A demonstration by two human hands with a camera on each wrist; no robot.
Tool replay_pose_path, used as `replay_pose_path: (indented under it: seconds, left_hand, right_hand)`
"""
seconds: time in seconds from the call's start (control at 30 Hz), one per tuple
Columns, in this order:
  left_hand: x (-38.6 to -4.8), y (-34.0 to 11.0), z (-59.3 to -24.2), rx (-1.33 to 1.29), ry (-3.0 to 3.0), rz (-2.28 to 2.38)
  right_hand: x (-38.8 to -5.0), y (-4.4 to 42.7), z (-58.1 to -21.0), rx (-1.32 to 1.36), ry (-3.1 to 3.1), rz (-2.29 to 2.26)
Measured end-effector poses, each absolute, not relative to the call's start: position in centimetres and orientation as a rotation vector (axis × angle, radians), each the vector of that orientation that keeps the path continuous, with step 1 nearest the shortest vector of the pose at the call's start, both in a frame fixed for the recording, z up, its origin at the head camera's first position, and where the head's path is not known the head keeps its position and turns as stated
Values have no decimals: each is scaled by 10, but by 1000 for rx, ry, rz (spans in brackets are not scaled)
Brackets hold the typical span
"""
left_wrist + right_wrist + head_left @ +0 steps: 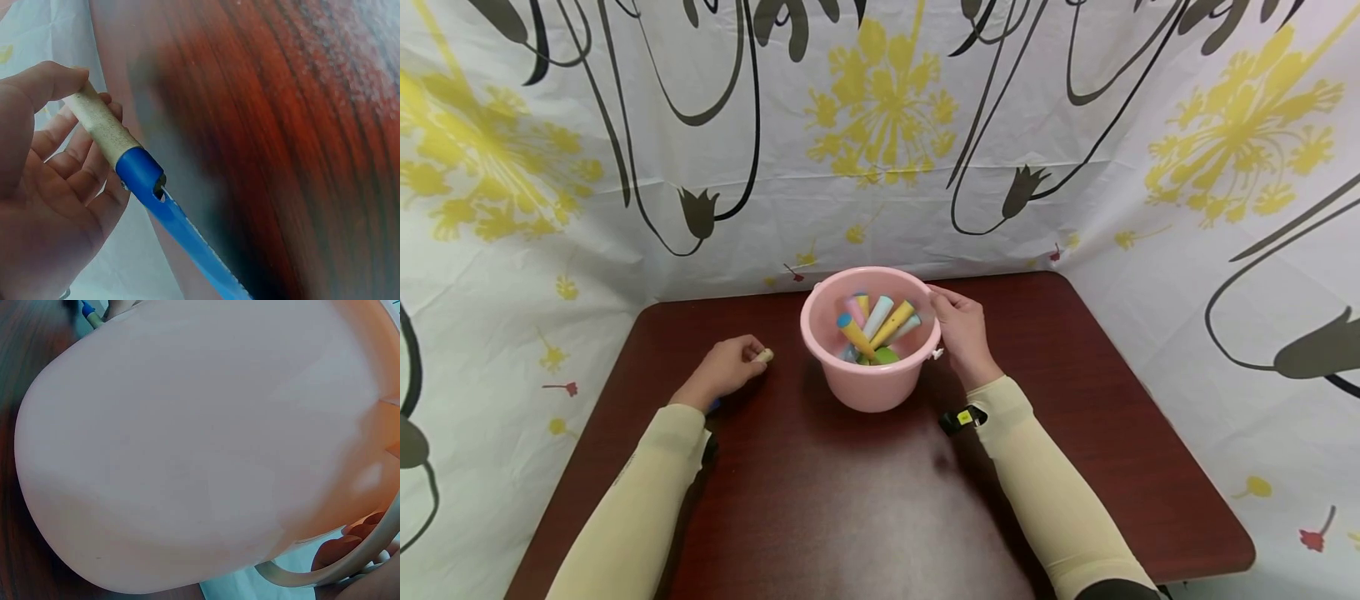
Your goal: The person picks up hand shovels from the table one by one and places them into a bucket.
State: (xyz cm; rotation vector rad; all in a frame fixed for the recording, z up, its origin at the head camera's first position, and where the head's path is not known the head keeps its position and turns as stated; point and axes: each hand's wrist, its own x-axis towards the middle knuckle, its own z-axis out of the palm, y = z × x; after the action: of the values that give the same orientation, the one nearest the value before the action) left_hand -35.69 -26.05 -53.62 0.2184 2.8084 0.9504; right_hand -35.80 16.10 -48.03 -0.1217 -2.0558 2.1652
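My left hand [722, 368] is over the left of the table, pinching the pale wooden handle [103, 125] of a small tool between thumb and fingers. In the left wrist view the tool has a blue metal socket [139, 169] and a narrow blue shaft; its far end runs out of frame. A pink bucket [871, 387] stands upright near the back middle of the table. My right hand [966, 335] grips the bucket's right rim. Inside lie several yellow, white and pink tapered pieces [891, 323] and a green thing [886, 356]. The bucket's side fills most of the right wrist view.
The dark reddish wooden table [842, 500] has rounded corners. A patterned white cloth [887, 225] hangs behind it and along both sides. A pale curved bucket handle [300, 578] shows low in the right wrist view.
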Motion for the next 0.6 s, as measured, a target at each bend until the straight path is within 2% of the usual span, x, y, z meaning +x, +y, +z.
replay_pose_path:
  seconds: [0.6]
  left_hand:
    - [-339, -269, -506, 243, 2893, 1104]
  right_hand:
    - [-360, 161, -482, -122, -2048, 2156]
